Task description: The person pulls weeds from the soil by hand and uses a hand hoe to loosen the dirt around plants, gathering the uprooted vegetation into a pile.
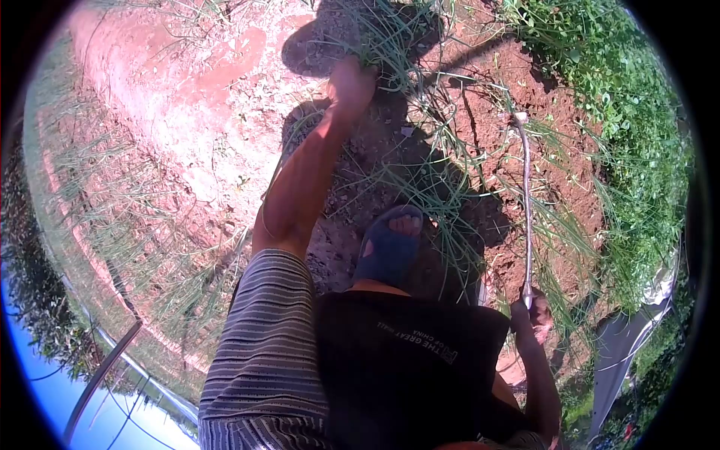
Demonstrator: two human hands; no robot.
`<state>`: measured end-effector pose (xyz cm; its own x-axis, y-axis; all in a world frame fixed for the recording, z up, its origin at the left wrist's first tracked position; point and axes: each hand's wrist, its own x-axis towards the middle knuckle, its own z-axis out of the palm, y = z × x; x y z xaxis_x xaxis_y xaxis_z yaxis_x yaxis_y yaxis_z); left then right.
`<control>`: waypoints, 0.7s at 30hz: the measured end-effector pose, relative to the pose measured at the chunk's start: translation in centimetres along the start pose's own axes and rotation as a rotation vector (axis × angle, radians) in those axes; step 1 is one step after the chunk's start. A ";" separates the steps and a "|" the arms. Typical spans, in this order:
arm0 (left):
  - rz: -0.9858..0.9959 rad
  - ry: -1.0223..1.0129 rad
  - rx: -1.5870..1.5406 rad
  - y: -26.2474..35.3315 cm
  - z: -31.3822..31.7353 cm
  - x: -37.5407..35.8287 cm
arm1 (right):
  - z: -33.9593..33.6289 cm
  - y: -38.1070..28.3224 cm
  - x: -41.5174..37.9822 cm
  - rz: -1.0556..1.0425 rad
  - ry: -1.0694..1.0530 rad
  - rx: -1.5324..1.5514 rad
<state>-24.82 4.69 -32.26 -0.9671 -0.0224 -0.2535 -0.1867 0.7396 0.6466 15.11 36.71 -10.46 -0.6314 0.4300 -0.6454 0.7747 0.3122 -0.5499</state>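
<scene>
Well, from my end I see the left hand out at 12 o'clock, fingers seemingly curled, right against green stalks; the back of the hand hides the fingertips, so I cannot tell whether it has hold of any. My right hand, at 4 o'clock, is closed around the near end of a long thin stick, which runs up to 2 o'clock over reddish soil. What worries me is a tangle: more loose stalks sprawl between that stick and the sandal near the centre, so a sweep toward 9 o'clock could snag them or knock the bare toes. A hard tug on the left could snap thin stems, and the shadow there would make a poor grip easy to miss.
</scene>
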 end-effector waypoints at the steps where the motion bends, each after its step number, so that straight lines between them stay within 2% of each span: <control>1: -0.002 -0.013 0.013 0.1 -0.1 0.0 | 0.0 -0.1 0.0 -0.003 0.001 -0.008; 4: 0.182 0.035 -0.128 -3.4 2.1 1.3 | 0.0 -0.8 0.0 0.041 0.008 -0.018; 5: 0.151 0.000 -0.149 -3.4 1.9 1.2 | 0.1 -0.9 -0.1 0.065 0.009 -0.019; 7: 0.090 -0.070 -0.192 -2.1 0.3 0.5 | 0.1 -0.8 -0.1 -0.016 0.007 -0.068; 11: 0.569 -0.061 0.034 -3.6 0.2 0.9 | -0.3 0.9 -0.1 -0.112 0.032 -0.073; 13: 0.740 -0.102 0.122 -3.6 -1.2 0.7 | -0.5 1.7 -0.1 -0.102 0.040 -0.059; 18: 0.333 -0.723 -0.660 -3.0 -6.8 0.4 | -0.1 0.1 -0.1 -0.051 0.028 -0.045; 20: -0.139 -0.810 -1.366 3.6 -11.5 -3.6 | -0.1 0.3 -0.1 -0.069 0.018 -0.019; 21: 0.165 -1.138 -1.562 2.3 -12.4 -2.7 | -0.1 0.5 -0.2 -0.076 0.017 -0.004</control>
<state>-24.80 -1.90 -21.23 -0.5611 0.8277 0.0083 -0.7066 -0.4842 0.5160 15.65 36.93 -10.56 -0.6880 0.4192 -0.5924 0.7245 0.3482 -0.5949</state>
